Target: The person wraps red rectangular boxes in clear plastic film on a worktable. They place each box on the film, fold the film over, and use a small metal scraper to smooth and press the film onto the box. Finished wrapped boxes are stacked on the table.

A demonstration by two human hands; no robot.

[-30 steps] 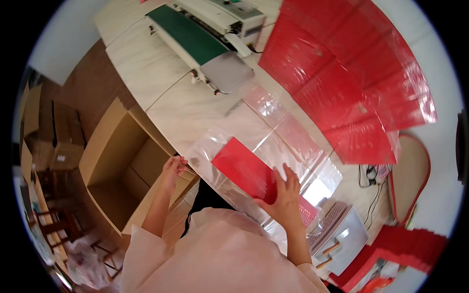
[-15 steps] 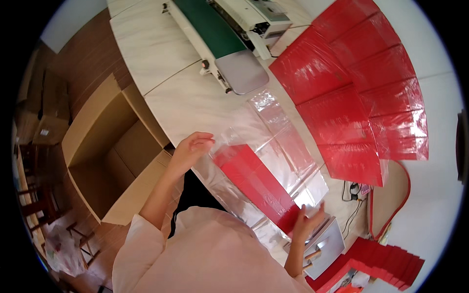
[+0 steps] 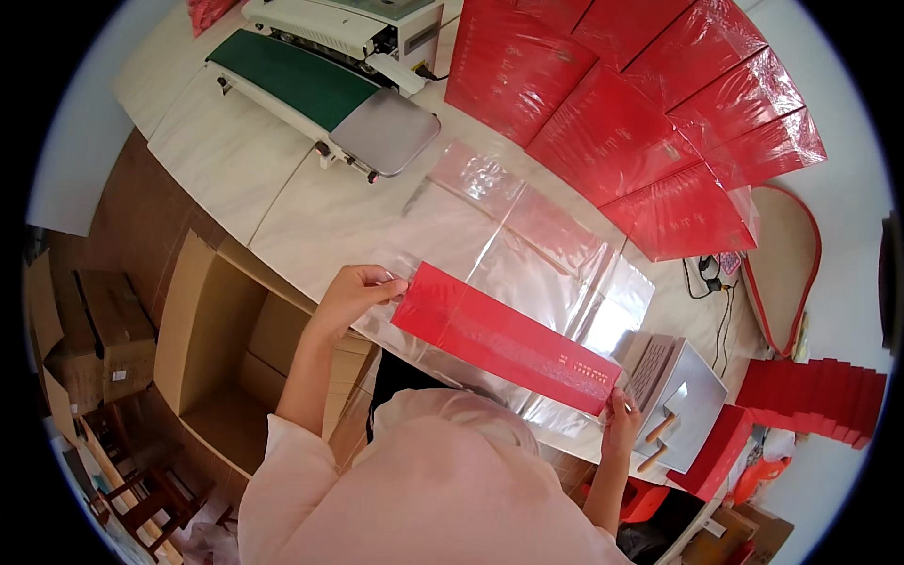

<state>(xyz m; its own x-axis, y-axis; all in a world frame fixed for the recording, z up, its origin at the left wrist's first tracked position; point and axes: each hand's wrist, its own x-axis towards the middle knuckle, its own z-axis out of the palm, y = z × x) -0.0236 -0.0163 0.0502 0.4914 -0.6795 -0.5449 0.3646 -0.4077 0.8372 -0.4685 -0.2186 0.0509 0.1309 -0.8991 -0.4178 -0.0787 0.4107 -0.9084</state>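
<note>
Marbled, cream-coloured worktop point(image 3: 282, 221) fills the middle of the room, and lying level above its near edge is a long, flat red box point(image 3: 504, 339) with a film-like shine, which I take as my landmark. Beyond the box, flat clear plastic bags point(image 3: 537, 231) cover the surface; farther off to its left stands a white machine with a dark green conveyor belt point(image 3: 292, 75), and farther off to its right, rows of red boxes wrapped in glossy film point(image 3: 603, 146). Left of the box, below the worktop, gapes a brown cardboard carton point(image 3: 193, 320).

At the box's left end, the person's left hand point(image 3: 353, 297) has its fingers pinched together on the corner, loose clear film showing just beside them. The right hand point(image 3: 621, 426) has its fingers clamped at the opposite end.

To my eye, the step in hand is straightening the film around the box; the next move calls for an even hold at both ends, without tearing the film.
</note>
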